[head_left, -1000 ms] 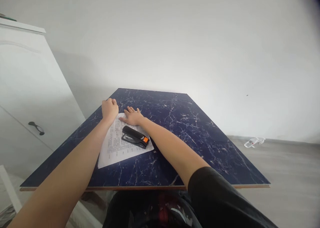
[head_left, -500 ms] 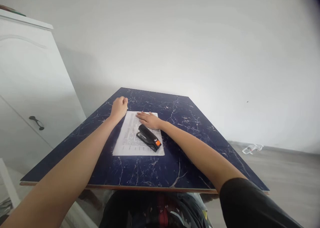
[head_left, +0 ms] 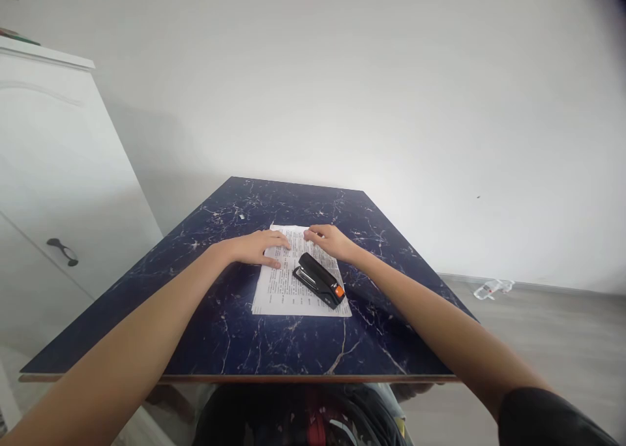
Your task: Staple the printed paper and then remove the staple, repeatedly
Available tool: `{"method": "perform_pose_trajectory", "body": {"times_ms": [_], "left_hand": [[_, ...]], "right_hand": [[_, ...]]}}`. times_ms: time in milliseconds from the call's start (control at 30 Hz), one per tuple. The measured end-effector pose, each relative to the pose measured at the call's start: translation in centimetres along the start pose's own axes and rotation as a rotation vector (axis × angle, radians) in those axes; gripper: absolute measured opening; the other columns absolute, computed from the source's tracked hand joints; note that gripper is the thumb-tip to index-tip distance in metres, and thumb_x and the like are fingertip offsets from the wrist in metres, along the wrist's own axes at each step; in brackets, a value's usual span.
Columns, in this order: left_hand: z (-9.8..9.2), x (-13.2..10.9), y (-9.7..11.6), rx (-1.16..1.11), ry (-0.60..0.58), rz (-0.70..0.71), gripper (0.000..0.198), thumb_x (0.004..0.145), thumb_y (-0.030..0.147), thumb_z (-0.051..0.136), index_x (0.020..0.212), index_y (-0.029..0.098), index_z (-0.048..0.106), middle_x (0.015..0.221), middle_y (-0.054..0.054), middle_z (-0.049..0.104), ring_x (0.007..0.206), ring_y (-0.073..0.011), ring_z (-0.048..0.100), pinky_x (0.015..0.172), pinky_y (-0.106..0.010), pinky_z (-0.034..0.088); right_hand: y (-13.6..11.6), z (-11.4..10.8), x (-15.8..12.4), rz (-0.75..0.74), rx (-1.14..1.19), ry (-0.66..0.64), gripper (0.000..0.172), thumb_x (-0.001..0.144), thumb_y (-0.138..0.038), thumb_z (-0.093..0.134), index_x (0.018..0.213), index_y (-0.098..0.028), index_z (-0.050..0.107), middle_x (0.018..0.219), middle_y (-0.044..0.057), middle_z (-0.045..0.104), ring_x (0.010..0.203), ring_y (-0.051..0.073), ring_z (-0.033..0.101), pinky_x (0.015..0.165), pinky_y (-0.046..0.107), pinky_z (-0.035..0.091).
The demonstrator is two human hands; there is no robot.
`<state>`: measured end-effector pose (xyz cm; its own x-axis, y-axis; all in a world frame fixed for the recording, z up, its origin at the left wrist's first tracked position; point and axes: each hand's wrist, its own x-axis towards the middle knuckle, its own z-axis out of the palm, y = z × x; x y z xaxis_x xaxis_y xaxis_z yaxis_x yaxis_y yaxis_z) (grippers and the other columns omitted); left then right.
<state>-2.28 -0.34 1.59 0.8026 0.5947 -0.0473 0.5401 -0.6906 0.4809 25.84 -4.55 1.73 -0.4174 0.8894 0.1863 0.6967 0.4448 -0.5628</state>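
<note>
A printed sheet of paper (head_left: 278,289), perhaps several in a stack, lies on the dark blue marbled table (head_left: 235,348). On its right part rests a black stapler (head_left: 320,282) with an orange patch, set at a slant. My left hand (head_left: 259,246) lies over the paper's left edge, fingers stretched out and thumb apart. At the upper right edge of the paper is my right hand (head_left: 332,240), its fingers loosely bent and apart from the thumb, with nothing seen in it. A small whitish scrap (head_left: 241,216) lies on the table beyond my left hand.
A white cabinet (head_left: 63,152) with a dark handle stands to the left. Behind the table rises a pale wall (head_left: 313,94). Some clear plastic (head_left: 493,289) lies on the floor at the right. The table's near edge runs just in front of my lap.
My left hand has come from a closed pose beyond the paper down onto its left edge and opened. My right hand has drawn back to the right edge. Paper and stapler have shifted right.
</note>
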Motion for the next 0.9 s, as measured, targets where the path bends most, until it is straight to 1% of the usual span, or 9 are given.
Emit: {"method": "perform_pose_trajectory", "body": {"times_ms": [133, 200, 300, 367, 467, 567, 733, 800, 900], "left_hand": [[-0.1, 0.0, -0.1, -0.058, 0.031, -0.006, 0.067, 0.074, 0.069, 0.076, 0.134, 0.04, 0.068, 0.155, -0.005, 0.054, 0.144, -0.0351, 0.045, 0.117, -0.046, 0.034], [-0.1, 0.0, 0.0, -0.042, 0.021, 0.005, 0.066, 0.076, 0.069, 0.075, 0.135, 0.041, 0.066, 0.156, -0.004, 0.052, 0.145, -0.035, 0.044, 0.118, -0.048, 0.032], [0.0, -0.1, 0.0, -0.009, 0.001, 0.016, 0.066, 0.079, 0.07, 0.072, 0.138, 0.041, 0.064, 0.158, -0.004, 0.05, 0.145, -0.0357, 0.043, 0.117, -0.049, 0.032], [0.0, -0.1, 0.1, -0.008, 0.01, -0.005, 0.072, 0.078, 0.07, 0.072, 0.142, 0.039, 0.061, 0.157, -0.006, 0.051, 0.143, -0.0364, 0.046, 0.113, -0.047, 0.038], [0.2, 0.0, 0.0, 0.006, 0.042, -0.072, 0.087, 0.074, 0.071, 0.075, 0.149, 0.034, 0.052, 0.155, -0.011, 0.052, 0.138, -0.0386, 0.051, 0.105, -0.046, 0.045], [0.3, 0.2, -0.2, 0.035, 0.063, -0.096, 0.093, 0.071, 0.07, 0.077, 0.15, 0.03, 0.049, 0.152, -0.013, 0.054, 0.136, -0.0407, 0.052, 0.1, -0.047, 0.047], [0.4, 0.5, 0.5, 0.08, 0.107, -0.133, 0.085, 0.073, 0.07, 0.074, 0.143, 0.027, 0.055, 0.148, -0.014, 0.057, 0.134, -0.0419, 0.053, 0.101, -0.049, 0.047], [0.5, 0.7, 1.1, 0.096, 0.14, -0.134, 0.084, 0.073, 0.07, 0.074, 0.143, 0.027, 0.054, 0.15, -0.015, 0.055, 0.135, -0.0422, 0.051, 0.103, -0.052, 0.046], [0.9, 1.1, 1.7, 0.033, 0.188, -0.095, 0.076, 0.077, 0.064, 0.074, 0.14, 0.027, 0.054, 0.149, -0.015, 0.055, 0.134, -0.0388, 0.053, 0.102, -0.05, 0.047]], "right_hand": [[-3.7, -1.6, -4.8, -0.011, -0.003, -0.335, 0.05, 0.081, -0.067, 0.073, 0.106, -0.023, 0.07, 0.099, 0.008, 0.073, 0.078, 0.023, 0.067, 0.063, 0.034, 0.053], [-4.7, -1.8, -6.2, 0.014, -0.091, -0.347, 0.045, 0.075, -0.056, 0.082, 0.103, -0.023, 0.069, 0.092, 0.008, 0.073, 0.069, 0.021, 0.065, 0.054, 0.031, 0.048], [-4.5, -1.7, -5.9, 0.05, -0.17, -0.227, 0.022, 0.079, -0.04, 0.078, 0.089, -0.023, 0.068, 0.082, 0.008, 0.072, 0.06, 0.019, 0.061, 0.051, 0.032, 0.044], [-3.8, -1.4, -4.6, 0.042, -0.133, -0.134, 0.016, 0.082, -0.034, 0.074, 0.091, -0.023, 0.069, 0.084, 0.007, 0.073, 0.063, 0.021, 0.063, 0.055, 0.034, 0.046], [-2.3, -0.4, -2.3, -0.013, -0.075, -0.012, 0.021, 0.086, -0.029, 0.071, 0.106, -0.023, 0.07, 0.096, 0.008, 0.075, 0.077, 0.025, 0.068, 0.065, 0.037, 0.05], [-1.0, 0.8, -0.7, -0.063, -0.058, 0.022, 0.026, 0.087, -0.029, 0.071, 0.112, -0.023, 0.071, 0.102, 0.009, 0.076, 0.086, 0.028, 0.07, 0.074, 0.04, 0.053], [0.4, 1.3, -0.9, -0.049, 0.224, 0.096, 0.038, 0.087, -0.038, 0.07, 0.122, -0.023, 0.069, 0.122, 0.01, 0.074, 0.112, 0.03, 0.068, 0.095, 0.045, 0.054], [0.7, 1.0, -1.4, 0.001, 0.432, 0.101, 0.034, 0.093, -0.032, 0.054, 0.121, -0.022, 0.07, 0.126, 0.009, 0.073, 0.118, 0.028, 0.066, 0.099, 0.044, 0.053], [0.9, 0.8, -2.0, 0.098, 0.63, 0.082, 0.045, 0.085, -0.017, 0.041, 0.116, -0.021, 0.074, 0.125, 0.007, 0.074, 0.117, 0.027, 0.067, 0.101, 0.043, 0.053]]}}
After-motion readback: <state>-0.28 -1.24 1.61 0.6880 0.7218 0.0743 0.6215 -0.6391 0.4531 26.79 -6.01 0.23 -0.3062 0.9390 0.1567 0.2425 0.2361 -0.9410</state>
